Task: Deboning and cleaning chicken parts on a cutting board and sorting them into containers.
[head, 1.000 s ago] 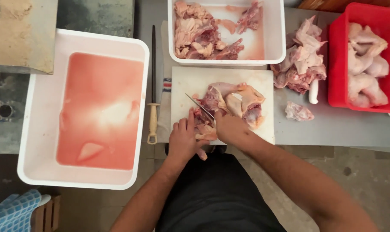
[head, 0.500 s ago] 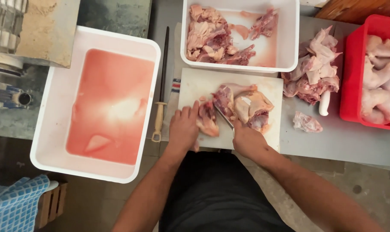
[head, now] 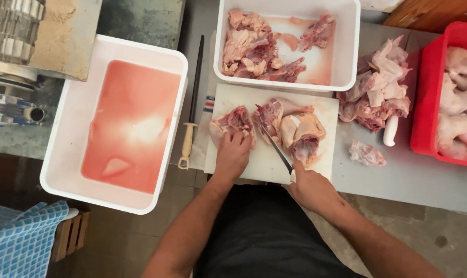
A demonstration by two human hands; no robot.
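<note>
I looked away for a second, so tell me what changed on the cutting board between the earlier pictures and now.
The left hand has pulled one chicken piece leftward, clear of the carcass, and presses on it. The right hand keeps its grip on the knife, whose blade now lies in the gap between the two pieces. The cutting board, white tub of cut meat, sharpening steel and red crate stayed put.

Chicken pieces on a cutting board [head: 254, 167], tubs around it.
Tub of meat [head: 346, 46] behind; liquid-filled tub [head: 68, 170] left, sharpening steel [head: 193, 98] between; crate [head: 429, 103] right.
</note>
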